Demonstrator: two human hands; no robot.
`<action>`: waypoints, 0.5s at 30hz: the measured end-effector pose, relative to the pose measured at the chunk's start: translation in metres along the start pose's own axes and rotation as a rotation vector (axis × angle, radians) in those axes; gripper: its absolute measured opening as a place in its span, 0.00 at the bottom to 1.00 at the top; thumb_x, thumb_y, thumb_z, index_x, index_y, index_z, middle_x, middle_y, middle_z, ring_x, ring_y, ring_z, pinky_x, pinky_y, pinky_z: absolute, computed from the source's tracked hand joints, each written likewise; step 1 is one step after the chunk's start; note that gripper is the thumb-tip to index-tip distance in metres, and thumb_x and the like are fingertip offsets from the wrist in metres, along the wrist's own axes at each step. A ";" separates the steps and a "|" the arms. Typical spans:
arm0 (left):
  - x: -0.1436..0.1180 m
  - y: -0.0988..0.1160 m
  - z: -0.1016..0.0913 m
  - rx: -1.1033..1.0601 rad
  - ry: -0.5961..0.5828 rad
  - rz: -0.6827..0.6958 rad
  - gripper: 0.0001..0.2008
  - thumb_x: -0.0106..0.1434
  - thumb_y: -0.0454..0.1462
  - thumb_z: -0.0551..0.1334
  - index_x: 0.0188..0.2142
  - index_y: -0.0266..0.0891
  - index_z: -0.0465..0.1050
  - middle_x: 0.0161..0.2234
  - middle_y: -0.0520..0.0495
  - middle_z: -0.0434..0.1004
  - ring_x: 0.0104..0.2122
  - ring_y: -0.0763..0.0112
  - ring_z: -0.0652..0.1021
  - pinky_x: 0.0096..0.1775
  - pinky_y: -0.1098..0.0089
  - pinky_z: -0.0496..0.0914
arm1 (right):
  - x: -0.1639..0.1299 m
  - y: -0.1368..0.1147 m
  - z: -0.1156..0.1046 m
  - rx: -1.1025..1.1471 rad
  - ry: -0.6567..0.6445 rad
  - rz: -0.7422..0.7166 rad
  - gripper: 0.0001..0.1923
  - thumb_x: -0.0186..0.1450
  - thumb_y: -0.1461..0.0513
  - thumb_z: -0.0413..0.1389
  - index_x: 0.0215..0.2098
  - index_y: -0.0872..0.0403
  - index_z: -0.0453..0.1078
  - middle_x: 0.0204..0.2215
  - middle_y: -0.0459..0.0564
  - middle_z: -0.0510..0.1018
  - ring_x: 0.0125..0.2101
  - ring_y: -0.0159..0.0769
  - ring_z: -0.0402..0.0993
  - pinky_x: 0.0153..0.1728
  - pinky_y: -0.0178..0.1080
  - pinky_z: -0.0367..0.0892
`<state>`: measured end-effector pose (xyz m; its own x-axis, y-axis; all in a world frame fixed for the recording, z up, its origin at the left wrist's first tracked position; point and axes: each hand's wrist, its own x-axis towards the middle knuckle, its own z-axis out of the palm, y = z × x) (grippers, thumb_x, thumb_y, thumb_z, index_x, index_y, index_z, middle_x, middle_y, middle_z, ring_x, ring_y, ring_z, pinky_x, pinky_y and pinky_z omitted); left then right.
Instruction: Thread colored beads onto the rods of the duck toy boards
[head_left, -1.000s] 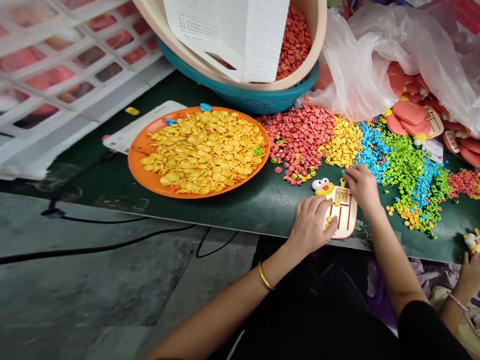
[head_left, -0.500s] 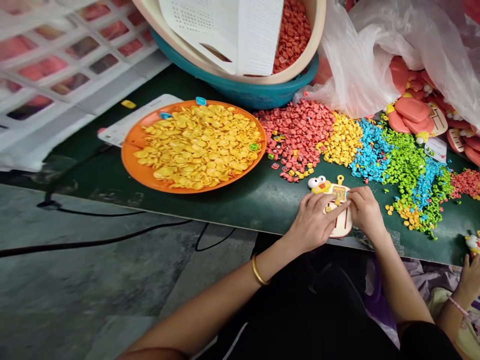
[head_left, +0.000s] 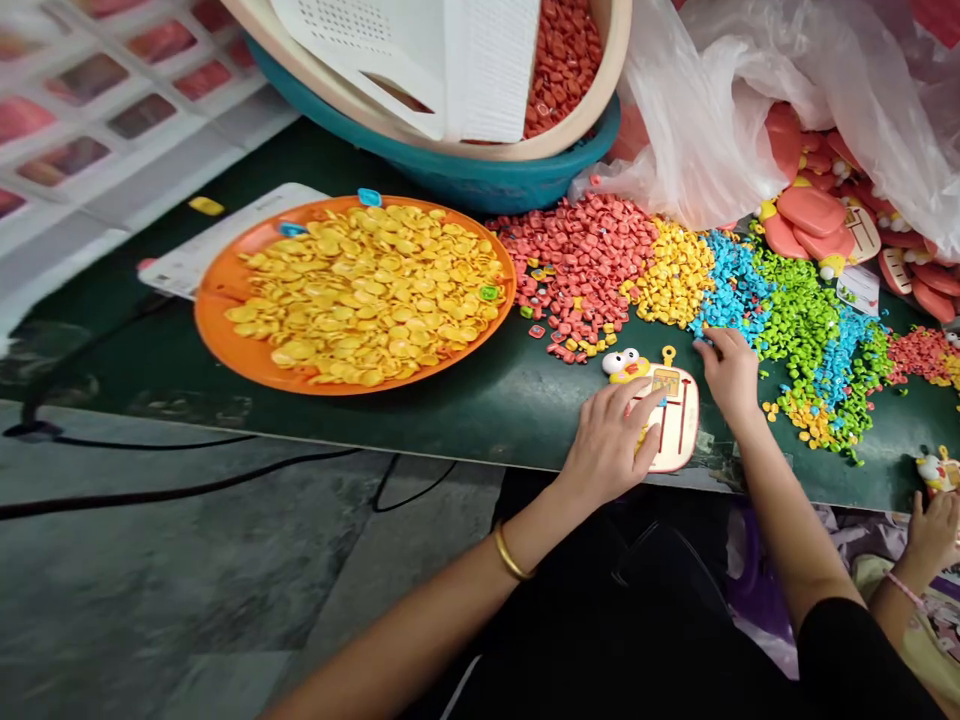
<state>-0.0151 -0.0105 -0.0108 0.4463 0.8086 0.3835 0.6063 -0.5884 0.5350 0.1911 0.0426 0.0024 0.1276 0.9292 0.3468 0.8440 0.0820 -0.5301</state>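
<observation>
On the near edge of the green table lies a flat cream toy board point(head_left: 682, 425) with dark slots. A yellow toy head with bulging white eyes point(head_left: 626, 362) and an orange beak is at its upper left. My left hand point(head_left: 609, 435) rests across the board's left side, its fingers spread, and covers part of it. A small blue piece point(head_left: 663, 402) shows by its fingertips. My right hand point(head_left: 729, 375) is off the board at the near edge of the blue pieces point(head_left: 731, 285). Its fingers are bent together, and what lies between the tips is hidden.
Piles of red point(head_left: 589, 250), yellow point(head_left: 675, 275) and green pieces point(head_left: 799, 300) line the table. An orange plate point(head_left: 214, 335) holds yellow discs. Behind stand a teal basin point(head_left: 480, 190) and plastic bags point(head_left: 690, 150). Another person's hand point(head_left: 934, 535) is at the right.
My right hand has left the board and moved up to the blue pile. My left hand stays on the board, its fingers now wider apart. The whole view has shifted slightly.
</observation>
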 end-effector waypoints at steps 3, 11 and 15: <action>0.001 0.001 -0.003 -0.032 -0.043 0.059 0.20 0.69 0.37 0.54 0.59 0.44 0.70 0.56 0.44 0.75 0.55 0.56 0.71 0.56 0.53 0.59 | 0.013 0.005 -0.003 -0.058 -0.106 0.009 0.10 0.66 0.65 0.53 0.37 0.53 0.78 0.36 0.56 0.79 0.41 0.44 0.74 0.46 0.45 0.69; 0.006 -0.001 -0.007 -0.078 -0.155 0.096 0.19 0.71 0.37 0.53 0.59 0.45 0.71 0.56 0.44 0.76 0.56 0.58 0.72 0.57 0.52 0.57 | -0.051 -0.011 -0.024 0.284 -0.104 0.167 0.09 0.66 0.59 0.57 0.35 0.52 0.79 0.33 0.50 0.77 0.35 0.37 0.74 0.38 0.39 0.71; 0.013 -0.005 -0.006 -0.123 -0.199 0.179 0.19 0.71 0.36 0.53 0.58 0.47 0.72 0.55 0.46 0.78 0.57 0.59 0.72 0.61 0.49 0.53 | -0.065 -0.015 -0.021 0.138 -0.068 0.046 0.12 0.69 0.61 0.52 0.42 0.50 0.79 0.38 0.52 0.74 0.39 0.38 0.73 0.42 0.41 0.72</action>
<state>-0.0164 0.0030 -0.0036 0.6664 0.6679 0.3313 0.4275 -0.7064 0.5641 0.1817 -0.0264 0.0043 0.1245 0.9551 0.2688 0.7578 0.0833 -0.6471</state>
